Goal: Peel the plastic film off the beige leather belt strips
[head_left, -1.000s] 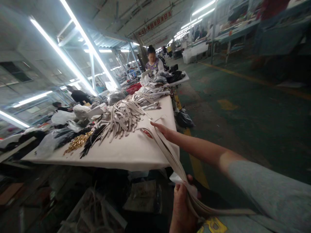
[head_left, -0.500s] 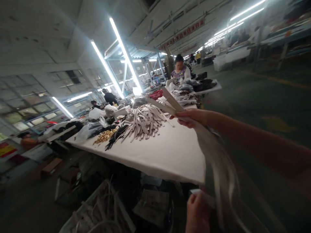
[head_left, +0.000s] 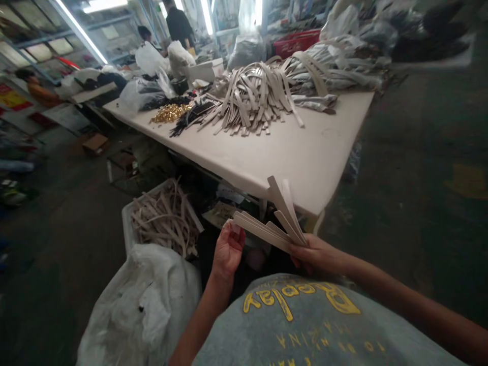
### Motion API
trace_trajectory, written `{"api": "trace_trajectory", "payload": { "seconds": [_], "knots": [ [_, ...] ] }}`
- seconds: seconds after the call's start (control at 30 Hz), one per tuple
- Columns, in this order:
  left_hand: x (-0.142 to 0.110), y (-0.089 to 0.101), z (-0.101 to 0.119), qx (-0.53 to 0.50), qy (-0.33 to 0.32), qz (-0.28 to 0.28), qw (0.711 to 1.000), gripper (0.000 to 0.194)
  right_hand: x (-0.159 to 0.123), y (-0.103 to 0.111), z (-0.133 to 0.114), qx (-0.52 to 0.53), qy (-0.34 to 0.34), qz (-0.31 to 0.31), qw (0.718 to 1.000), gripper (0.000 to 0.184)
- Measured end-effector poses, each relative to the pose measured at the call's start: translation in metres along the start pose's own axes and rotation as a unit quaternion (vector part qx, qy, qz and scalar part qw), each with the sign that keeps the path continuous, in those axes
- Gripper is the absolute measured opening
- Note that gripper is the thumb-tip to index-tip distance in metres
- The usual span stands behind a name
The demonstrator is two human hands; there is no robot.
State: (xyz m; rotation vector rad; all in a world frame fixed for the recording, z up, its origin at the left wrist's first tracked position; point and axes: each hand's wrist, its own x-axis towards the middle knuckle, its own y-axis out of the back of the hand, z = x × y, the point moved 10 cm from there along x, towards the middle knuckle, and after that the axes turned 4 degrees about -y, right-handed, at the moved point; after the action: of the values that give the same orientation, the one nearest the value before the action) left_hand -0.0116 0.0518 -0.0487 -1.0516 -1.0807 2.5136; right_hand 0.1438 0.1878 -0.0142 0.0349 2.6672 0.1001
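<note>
My right hand [head_left: 314,254] grips a fanned bundle of flat beige straps [head_left: 263,231] by one end, in front of my body. The free ends spread up and to the left, just short of the table's near edge. To the left, my left hand [head_left: 229,249] is closed, with thumb and fingertips pinching a small pale piece beside the longest strap ends. Whether that piece is part of a strap is hard to see. On the table lies a big heap of similar beige straps [head_left: 255,96].
The pale table [head_left: 274,152] also carries gold metal pieces [head_left: 171,113], black straps [head_left: 194,116], plastic bags and a red basket [head_left: 297,43]. Below stands a white bin [head_left: 127,231] of beige strips, with a white sack [head_left: 148,305] nearer. People are in the background.
My view has tilted down. My right hand has brought the straps from above the table to my front, and they are now fanned. My left hand has come up to their free ends.
</note>
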Motion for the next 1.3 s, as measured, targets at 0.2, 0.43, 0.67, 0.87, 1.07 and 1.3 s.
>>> {"api": "trace_trajectory", "payload": {
  "seconds": [0.2,0.43,0.67,0.87,1.07,1.3],
  "knots": [
    [-0.011,0.008,-0.001,0.051,-0.032,-0.069,0.996,0.024,0.015,-0.013,0.013,-0.050,-0.008,0.022,0.998,0.052],
    [-0.008,0.026,0.015,0.071,-0.074,-0.035,0.994,0.025,0.017,-0.007,0.018,-0.114,-0.021,0.087,0.989,0.039],
    [-0.013,0.023,0.004,0.137,-0.078,-0.045,0.987,0.026,0.016,-0.008,0.027,-0.083,-0.029,0.087,0.992,0.035],
    [-0.004,0.025,0.000,0.294,-0.125,-0.062,0.946,0.027,0.018,-0.017,0.021,0.008,-0.036,0.015,0.999,0.047],
    [-0.010,0.015,-0.012,0.341,-0.100,-0.089,0.931,0.029,0.033,-0.021,0.004,0.090,-0.043,-0.032,0.995,0.050],
    [-0.012,0.016,-0.011,0.324,-0.061,-0.059,0.942,0.033,0.048,0.001,0.007,0.096,-0.013,0.108,0.989,0.045]
  ]
}}
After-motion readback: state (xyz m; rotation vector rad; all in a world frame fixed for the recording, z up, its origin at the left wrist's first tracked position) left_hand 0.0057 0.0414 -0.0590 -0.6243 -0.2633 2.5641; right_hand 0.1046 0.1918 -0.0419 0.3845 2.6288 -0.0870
